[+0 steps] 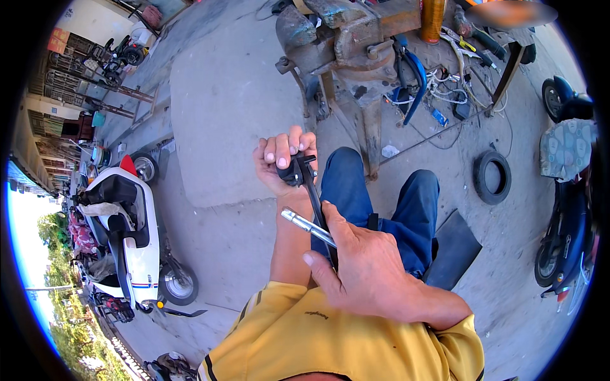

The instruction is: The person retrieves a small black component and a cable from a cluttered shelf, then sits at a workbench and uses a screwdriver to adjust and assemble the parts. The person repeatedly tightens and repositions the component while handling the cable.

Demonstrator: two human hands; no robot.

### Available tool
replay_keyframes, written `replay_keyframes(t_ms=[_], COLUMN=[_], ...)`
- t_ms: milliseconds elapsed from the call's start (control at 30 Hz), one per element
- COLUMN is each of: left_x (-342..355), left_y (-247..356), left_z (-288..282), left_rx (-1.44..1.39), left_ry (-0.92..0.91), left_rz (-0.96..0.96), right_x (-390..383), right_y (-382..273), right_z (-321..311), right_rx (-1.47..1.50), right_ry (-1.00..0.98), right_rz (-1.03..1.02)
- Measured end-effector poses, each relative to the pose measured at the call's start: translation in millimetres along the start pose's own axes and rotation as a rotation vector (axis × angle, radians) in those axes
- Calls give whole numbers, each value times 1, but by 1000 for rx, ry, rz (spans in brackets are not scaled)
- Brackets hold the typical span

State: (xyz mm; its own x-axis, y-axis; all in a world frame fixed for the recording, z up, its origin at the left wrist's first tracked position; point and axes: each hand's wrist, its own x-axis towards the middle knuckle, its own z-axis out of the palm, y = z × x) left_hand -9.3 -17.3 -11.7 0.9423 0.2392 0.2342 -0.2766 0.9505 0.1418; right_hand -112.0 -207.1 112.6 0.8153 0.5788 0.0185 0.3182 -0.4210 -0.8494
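Observation:
My left hand (279, 155) is closed around a black clamp-like part (293, 171) with a small bolt at its side. From that part a flat black bar (315, 202) runs down toward my right hand (375, 263). The fingers of my right hand are closed around a chrome socket-wrench-like rod (306, 225), whose free end points up and left. The rod crosses the black bar, and the bar's lower end passes behind or under my right hand. Whether that hand also grips the bar, I cannot tell.
A rusty bench vise (356, 47) stands ahead, beside an orange can (432, 22), pliers (467, 47) and tangled white cable (445, 86). A small tyre (492, 178) lies at right. A white scooter (136, 244) stands left, a dark scooter (562, 235) far right.

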Motion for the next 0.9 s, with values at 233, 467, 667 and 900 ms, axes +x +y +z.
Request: replay_keyframes(t_ms=[233, 467, 667, 900], left_x=[-2, -2, -1, -7], left_y=[-9, 5, 3, -2], left_z=[15, 3, 4, 12], left_rx=[107, 166, 240, 298], left_ry=[122, -12, 88, 318], left_rz=[54, -27, -5, -32], right_x=[-5, 2, 0, 5], right_y=[20, 21, 37, 46], right_z=[17, -24, 1, -3], right_rx=[110, 441, 492, 470], right_ry=[117, -72, 86, 95], right_rz=[33, 163, 162, 173])
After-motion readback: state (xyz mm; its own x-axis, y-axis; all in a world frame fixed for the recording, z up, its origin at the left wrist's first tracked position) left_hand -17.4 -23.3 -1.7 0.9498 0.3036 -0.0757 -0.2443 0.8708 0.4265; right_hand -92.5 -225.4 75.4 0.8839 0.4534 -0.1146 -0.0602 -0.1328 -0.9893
